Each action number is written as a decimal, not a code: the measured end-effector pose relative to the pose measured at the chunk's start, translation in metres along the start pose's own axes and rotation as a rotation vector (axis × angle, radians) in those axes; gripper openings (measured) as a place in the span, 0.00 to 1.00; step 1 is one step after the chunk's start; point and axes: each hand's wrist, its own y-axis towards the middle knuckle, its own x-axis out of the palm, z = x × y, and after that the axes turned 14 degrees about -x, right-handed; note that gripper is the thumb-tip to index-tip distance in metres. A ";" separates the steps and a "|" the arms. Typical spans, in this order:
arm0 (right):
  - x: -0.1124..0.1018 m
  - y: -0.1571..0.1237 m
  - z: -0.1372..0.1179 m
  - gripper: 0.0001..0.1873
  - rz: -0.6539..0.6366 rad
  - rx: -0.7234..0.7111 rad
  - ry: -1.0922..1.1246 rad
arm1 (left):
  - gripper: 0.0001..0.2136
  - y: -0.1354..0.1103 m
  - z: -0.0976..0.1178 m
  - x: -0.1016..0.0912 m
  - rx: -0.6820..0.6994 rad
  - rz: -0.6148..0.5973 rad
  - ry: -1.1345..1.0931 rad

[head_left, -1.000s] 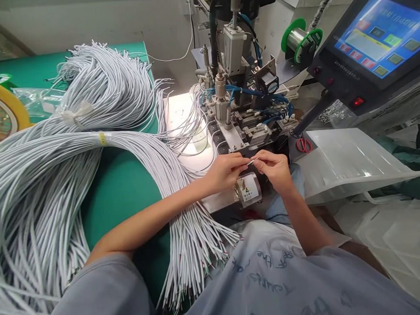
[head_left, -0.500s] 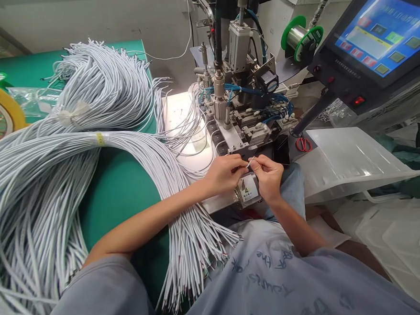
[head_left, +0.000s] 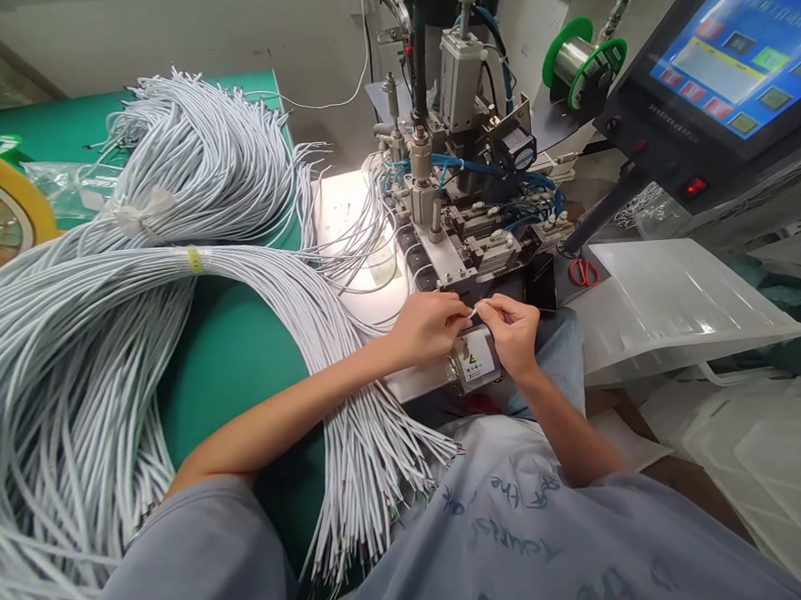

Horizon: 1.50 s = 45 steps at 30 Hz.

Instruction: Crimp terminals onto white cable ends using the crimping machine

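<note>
My left hand (head_left: pixel 430 325) and my right hand (head_left: pixel 514 329) meet in front of a small bench machine (head_left: pixel 467 222), both pinching the end of one thin white cable (head_left: pixel 475 310) between their fingertips. Just below the hands sits the machine's clear guard with a warning label (head_left: pixel 479 360). A large bundle of white cables (head_left: pixel 100 321) lies over the green table (head_left: pixel 233 357) to my left, its cut ends hanging off the near edge by my lap.
A touch screen panel (head_left: pixel 726 58) stands at the upper right. A green spool of wire (head_left: pixel 579 59) sits behind the machine. Red scissors (head_left: pixel 582 272) lie beside a white plastic tray (head_left: pixel 675 304). A second tied cable bundle (head_left: pixel 186 169) lies farther back.
Both hands have drawn slightly closer together and nearer the machine's front, still pinching the cable end. The view has shifted a little.
</note>
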 end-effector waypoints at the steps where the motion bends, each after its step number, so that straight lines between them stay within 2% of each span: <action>1: 0.001 -0.002 0.002 0.10 0.021 0.018 0.022 | 0.08 0.000 0.000 0.000 -0.010 -0.041 -0.021; 3: 0.001 -0.004 0.008 0.10 0.024 0.057 0.029 | 0.09 0.001 0.001 0.001 -0.002 -0.122 0.013; 5: -0.003 -0.002 0.017 0.10 -0.036 0.102 -0.006 | 0.10 0.002 0.000 0.002 -0.003 -0.176 0.140; 10: -0.017 0.011 0.042 0.09 -0.157 0.213 -0.019 | 0.12 0.004 -0.003 0.006 -0.075 -0.240 0.408; 15: -0.019 0.021 0.047 0.10 -0.263 0.329 0.022 | 0.13 0.005 -0.004 0.006 -0.069 -0.287 0.464; 19: -0.015 0.024 0.045 0.09 -0.319 0.367 0.059 | 0.15 0.005 -0.007 0.007 -0.070 -0.300 0.447; 23: -0.012 0.024 0.047 0.10 -0.328 0.388 0.074 | 0.17 0.004 -0.008 0.005 -0.011 -0.300 0.426; 31: -0.014 0.025 0.053 0.08 -0.373 0.401 0.087 | 0.16 0.002 -0.005 0.000 0.064 -0.276 0.496; 39: -0.013 0.027 0.056 0.13 -0.402 0.492 0.120 | 0.15 0.001 0.002 -0.003 0.135 -0.294 0.614; 45: -0.013 0.029 0.052 0.16 -0.351 0.471 0.123 | 0.13 0.001 0.004 -0.001 0.225 -0.283 0.666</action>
